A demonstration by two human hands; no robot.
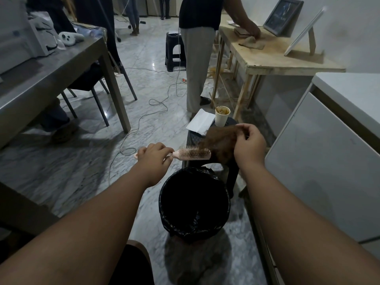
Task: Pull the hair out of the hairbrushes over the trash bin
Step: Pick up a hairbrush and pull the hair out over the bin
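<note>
— Now, left hand (153, 156)?
— Curled tight round the handle of the pink hairbrush (193, 154). Bristles up, held flat, just above the far rim of the trash bin (162, 202).
— And right hand (247, 141)?
— Pinching a big clump of brown hair (220, 144) with the fingertips, held up at the tip end of the brush. Touching the last bristles there, so maybe not all free.
— Right over the bin?
— Hard to tell. Looks more over the far edge, close to the dark stool (192, 139) behind, than over the middle of the black bag (185, 227).
— So what to fear?
— Letting go too soon. Could land on the floor (86, 171), or on the stool by the paper cup (222, 116) and the white paper (200, 121). Might also snag. With a hard pull, might yank the brush loose from the left hand, or tear and leave bits in the bristles.
— Best thing, then?
— Bring both hands back a little, over the hole. Pull slow. Only then let go.
</note>
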